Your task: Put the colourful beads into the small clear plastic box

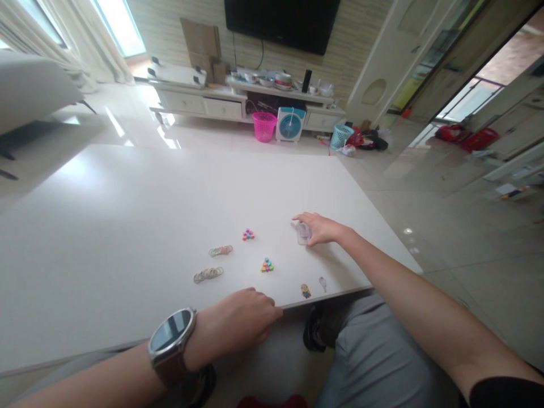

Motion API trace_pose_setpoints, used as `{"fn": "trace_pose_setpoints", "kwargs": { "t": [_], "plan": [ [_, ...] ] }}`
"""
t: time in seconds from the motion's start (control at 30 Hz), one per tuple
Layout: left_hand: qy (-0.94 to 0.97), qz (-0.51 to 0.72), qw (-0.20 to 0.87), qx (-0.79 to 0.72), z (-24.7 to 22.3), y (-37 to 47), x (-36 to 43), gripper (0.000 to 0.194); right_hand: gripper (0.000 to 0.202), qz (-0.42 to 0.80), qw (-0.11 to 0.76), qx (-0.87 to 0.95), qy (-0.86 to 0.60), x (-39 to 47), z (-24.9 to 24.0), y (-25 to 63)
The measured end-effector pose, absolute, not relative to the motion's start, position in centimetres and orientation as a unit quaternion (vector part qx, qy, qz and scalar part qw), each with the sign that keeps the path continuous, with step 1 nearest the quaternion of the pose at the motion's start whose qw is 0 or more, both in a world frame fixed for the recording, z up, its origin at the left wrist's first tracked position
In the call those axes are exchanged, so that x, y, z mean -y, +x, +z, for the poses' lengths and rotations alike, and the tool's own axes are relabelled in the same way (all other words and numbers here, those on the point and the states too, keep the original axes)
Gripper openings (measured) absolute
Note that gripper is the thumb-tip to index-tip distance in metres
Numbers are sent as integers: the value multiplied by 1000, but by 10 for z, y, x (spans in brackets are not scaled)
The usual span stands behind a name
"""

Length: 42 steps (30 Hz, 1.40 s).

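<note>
Two hands rest on a white tabletop (127, 226) with small bits between them.

The left hand (238, 323), with a watch (172, 334) on its wrist, sits curled at the near edge and holds nothing I can see. Past it lie two piles of rubber bands (215, 262), then two little heaps of colored beads (257, 249), a small yellow figure (305, 291) and a tiny ring (323, 282). Farthest right, the right hand (319, 229) lies flat with its fingers on a small clear box (303, 233). The box is under that hand, far from the left one.
</note>
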<state>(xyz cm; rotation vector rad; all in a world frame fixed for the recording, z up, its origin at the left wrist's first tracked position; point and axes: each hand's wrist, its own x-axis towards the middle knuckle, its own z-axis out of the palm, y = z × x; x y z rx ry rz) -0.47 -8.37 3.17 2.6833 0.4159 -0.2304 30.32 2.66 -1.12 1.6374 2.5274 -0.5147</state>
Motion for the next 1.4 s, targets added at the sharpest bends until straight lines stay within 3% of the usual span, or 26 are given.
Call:
{"fn": "trace_pose_setpoints", "kwargs": {
  "t": [1.4],
  "plan": [
    [960, -101, 212, -151, 36, -3, 84, 11, 76, -143, 71, -832, 531, -29, -10, 298]
  ]
}}
